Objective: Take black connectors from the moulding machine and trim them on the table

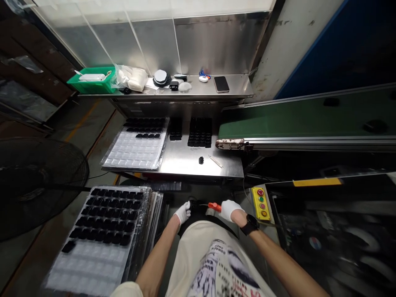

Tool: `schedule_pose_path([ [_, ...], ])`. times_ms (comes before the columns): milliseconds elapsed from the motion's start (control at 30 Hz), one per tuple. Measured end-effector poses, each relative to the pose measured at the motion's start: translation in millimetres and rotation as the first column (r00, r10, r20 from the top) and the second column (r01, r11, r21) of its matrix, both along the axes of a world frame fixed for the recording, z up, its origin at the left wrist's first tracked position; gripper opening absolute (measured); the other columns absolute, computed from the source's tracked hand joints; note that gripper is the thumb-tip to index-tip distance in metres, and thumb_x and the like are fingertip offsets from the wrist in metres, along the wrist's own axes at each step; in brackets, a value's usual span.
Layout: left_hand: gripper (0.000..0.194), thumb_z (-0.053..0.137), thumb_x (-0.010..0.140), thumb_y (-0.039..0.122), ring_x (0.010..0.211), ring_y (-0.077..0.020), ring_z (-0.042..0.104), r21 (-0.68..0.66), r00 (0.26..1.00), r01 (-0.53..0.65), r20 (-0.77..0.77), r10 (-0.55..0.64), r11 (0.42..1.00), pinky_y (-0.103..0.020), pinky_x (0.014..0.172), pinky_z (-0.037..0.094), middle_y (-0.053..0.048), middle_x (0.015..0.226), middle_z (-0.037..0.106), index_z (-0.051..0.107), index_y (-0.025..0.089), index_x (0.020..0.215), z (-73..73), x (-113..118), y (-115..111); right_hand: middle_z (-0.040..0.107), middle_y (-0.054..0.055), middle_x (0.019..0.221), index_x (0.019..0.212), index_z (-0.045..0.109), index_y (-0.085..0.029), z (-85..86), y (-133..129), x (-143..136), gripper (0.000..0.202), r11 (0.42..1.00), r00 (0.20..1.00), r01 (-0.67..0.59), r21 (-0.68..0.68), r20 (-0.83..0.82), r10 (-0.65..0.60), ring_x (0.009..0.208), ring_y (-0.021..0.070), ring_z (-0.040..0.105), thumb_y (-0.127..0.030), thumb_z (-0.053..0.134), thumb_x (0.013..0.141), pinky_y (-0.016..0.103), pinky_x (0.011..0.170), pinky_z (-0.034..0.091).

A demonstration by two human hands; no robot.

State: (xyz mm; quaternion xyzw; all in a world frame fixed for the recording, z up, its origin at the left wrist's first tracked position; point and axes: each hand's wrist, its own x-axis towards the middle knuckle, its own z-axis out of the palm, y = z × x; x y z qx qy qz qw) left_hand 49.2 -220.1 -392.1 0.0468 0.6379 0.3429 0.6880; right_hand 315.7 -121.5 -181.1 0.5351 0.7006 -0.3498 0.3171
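My left hand, in a white glove, is closed on a small black part in front of my waist. My right hand, also gloved, grips the red handle of a tool whose thin shaft points left at the black part. On the steel table beyond, one black part lies beside a thin metal strip. Rows of black parts stand behind them. A white tray at the table's left holds more.
A stacked tray with black parts is at the lower left, near a fan. A green conveyor runs right. The yellow button box is beside my right wrist. A shelf holds a phone and green bin.
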Motion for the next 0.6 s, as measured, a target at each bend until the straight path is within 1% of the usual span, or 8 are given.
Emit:
schedule_pose_path([
  [167,0.027,0.069,0.110,0.042,0.061,-0.0083,0.052,-0.101,0.968,-0.077,0.229,0.098,0.992,-0.021,0.055,0.048,0.002,0.086,0.063,0.068,0.015,0.109,-2.3,-1,0,0.083,0.024,0.125,0.128,0.087,-0.013,2.5,0,-4,0.039,1.000,1.000,0.002,-0.004,-0.005,-0.002,0.119,0.0379,0.081,-0.035,0.069,0.102,0.035,0.089,0.058],
  [267,0.031,0.067,0.111,0.044,0.056,-0.0075,0.046,-0.125,0.930,-0.096,0.342,0.133,0.988,-0.021,0.053,0.044,0.005,0.077,0.056,0.066,0.016,0.099,-0.2,-4,-1,0.082,0.025,0.126,0.129,0.086,-0.012,5.6,3,-2,0.042,1.000,1.000,0.007,0.005,-0.007,-0.007,0.119,0.0390,0.081,-0.039,0.069,0.102,0.036,0.089,0.058],
  [333,0.033,0.067,0.111,0.045,0.055,-0.0075,0.043,-0.135,0.907,-0.093,0.398,0.140,0.986,-0.021,0.053,0.044,0.006,0.074,0.053,0.064,0.016,0.095,0.7,-6,-1,0.082,0.024,0.126,0.130,0.086,-0.012,8.1,4,0,0.045,1.000,1.000,0.010,0.003,-0.010,-0.010,0.118,0.0397,0.081,-0.043,0.071,0.101,0.036,0.089,0.058],
  [400,0.033,0.068,0.111,0.044,0.055,-0.0077,0.044,-0.150,0.892,-0.080,0.431,0.138,0.985,-0.022,0.054,0.045,0.006,0.073,0.053,0.064,0.016,0.094,-0.3,-8,-1,0.083,0.024,0.124,0.128,0.087,-0.013,9.9,5,2,0.044,1.000,1.000,0.009,-0.009,-0.018,-0.009,0.116,0.0401,0.081,-0.044,0.075,0.098,0.036,0.088,0.058],
  [467,0.031,0.068,0.111,0.043,0.056,-0.0079,0.047,-0.165,0.888,-0.070,0.439,0.137,0.984,-0.022,0.055,0.047,0.005,0.075,0.056,0.065,0.016,0.097,-3.7,-8,-1,0.083,0.025,0.123,0.126,0.087,-0.012,10.1,4,4,0.042,1.000,1.000,0.015,-0.011,-0.023,-0.015,0.115,0.0406,0.081,-0.041,0.076,0.098,0.036,0.087,0.057],
  [533,0.027,0.069,0.110,0.041,0.058,-0.0079,0.050,-0.170,0.894,-0.078,0.424,0.144,0.982,-0.021,0.054,0.048,0.004,0.080,0.059,0.067,0.015,0.102,-8.8,-8,-1,0.082,0.027,0.125,0.127,0.087,-0.011,8.6,1,6,0.041,1.000,0.999,0.026,-0.006,-0.024,-0.026,0.116,0.0412,0.080,-0.038,0.075,0.099,0.037,0.087,0.057],
  [600,0.024,0.070,0.110,0.039,0.060,-0.0080,0.053,-0.161,0.908,-0.102,0.389,0.158,0.982,-0.020,0.054,0.048,0.003,0.085,0.063,0.068,0.015,0.109,-13.8,-7,-1,0.082,0.027,0.124,0.128,0.087,-0.011,6.6,-2,8,0.041,0.999,0.999,0.033,-0.008,-0.019,-0.033,0.116,0.0412,0.080,-0.037,0.075,0.099,0.037,0.086,0.056],
])
